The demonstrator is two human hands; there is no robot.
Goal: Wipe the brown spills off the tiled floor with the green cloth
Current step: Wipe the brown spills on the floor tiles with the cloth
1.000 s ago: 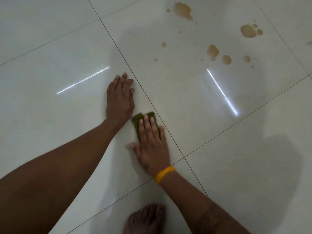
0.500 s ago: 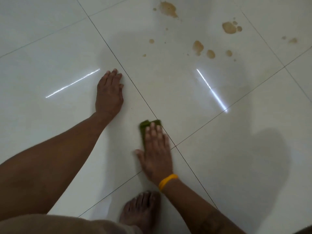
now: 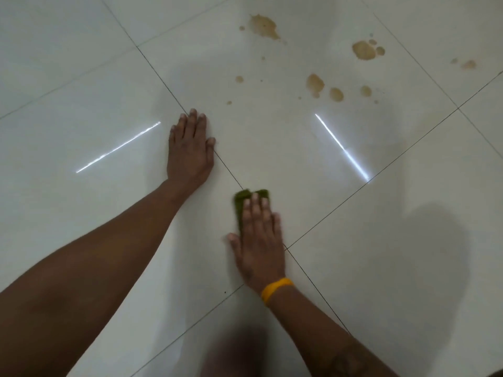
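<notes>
My right hand (image 3: 258, 240) lies flat on the green cloth (image 3: 241, 202), pressing it to the white tiled floor (image 3: 81, 91) beside a grout line; only the cloth's far and left edges show past my fingers. My left hand (image 3: 189, 151) rests palm down on the floor, fingers together, holding nothing, to the upper left of the cloth. Several brown spills lie farther ahead: a large one (image 3: 262, 26) at the top, another (image 3: 363, 50) to its right, a smaller blot (image 3: 314, 83) nearer, and faint marks (image 3: 468, 63) at the far right.
Grout lines cross the glossy tiles, meeting at a joint (image 3: 285, 248) beside my right hand. Two bright light reflections (image 3: 341, 148) streak the floor. A yellow band (image 3: 276, 289) circles my right wrist. A blurred dark shape, probably my foot or knee (image 3: 239, 352), sits at the bottom edge.
My right hand slid the cloth back toward me and slightly right, away from my left hand. The view shifted, and the spills now appear a little lower in the frame.
</notes>
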